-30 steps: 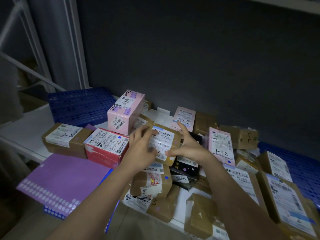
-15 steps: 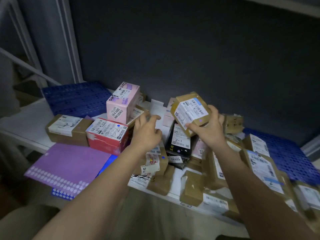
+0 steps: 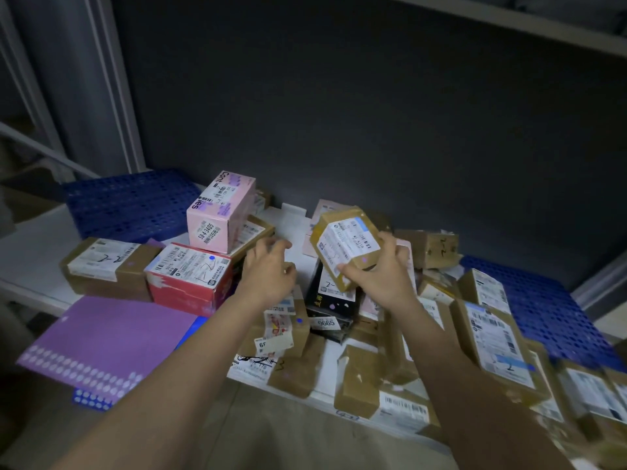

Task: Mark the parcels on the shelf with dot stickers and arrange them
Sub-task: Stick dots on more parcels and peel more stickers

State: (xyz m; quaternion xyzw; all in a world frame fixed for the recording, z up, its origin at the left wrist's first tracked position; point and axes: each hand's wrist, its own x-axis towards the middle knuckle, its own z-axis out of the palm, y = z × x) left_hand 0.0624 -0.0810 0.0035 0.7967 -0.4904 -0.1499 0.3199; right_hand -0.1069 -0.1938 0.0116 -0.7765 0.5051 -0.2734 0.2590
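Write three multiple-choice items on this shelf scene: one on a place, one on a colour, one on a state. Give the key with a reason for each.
1. Where does the pink box sit?
A. on top of the red box and a brown parcel behind it
B. on the blue mat
C. on the purple sheet

2. What colour is the dot sticker on the red box?
A. green
B. blue
C. yellow

3. What is the right hand doing?
A. lying flat on the shelf
B. pointing at the wall
C. gripping a brown parcel raised above the pile

Key:
1 A, its base rests on the red box's rear edge and the brown parcel behind.
2 B, a blue dot shows on its white label.
3 C, thumb and fingers wrap the tilted parcel, which is clear of the others; the left hand holds nothing.
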